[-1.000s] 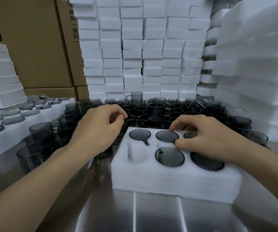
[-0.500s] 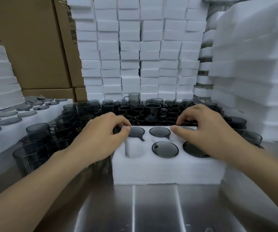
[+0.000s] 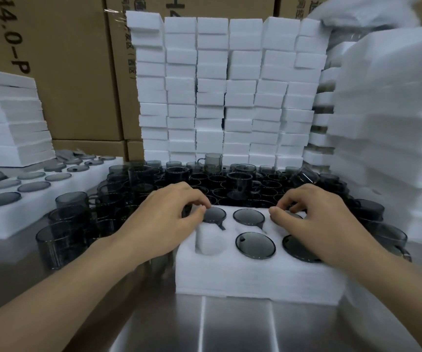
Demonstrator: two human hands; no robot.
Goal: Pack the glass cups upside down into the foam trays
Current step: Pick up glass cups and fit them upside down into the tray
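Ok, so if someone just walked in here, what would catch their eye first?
The left hand and right hand rest at the far corners of a white foam tray at centre, where five upturned cup bases show and the near-left pocket is empty. Behind it crowds a mass of loose smoked-glass cups, backed by a wall of stacked foam blocks.

Left grip (image 3: 165,221), right grip (image 3: 318,219), fingers curled, palms down

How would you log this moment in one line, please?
left hand: pinching back-left cup | right hand: pinching back-right cup | tray: front-left pocket empty
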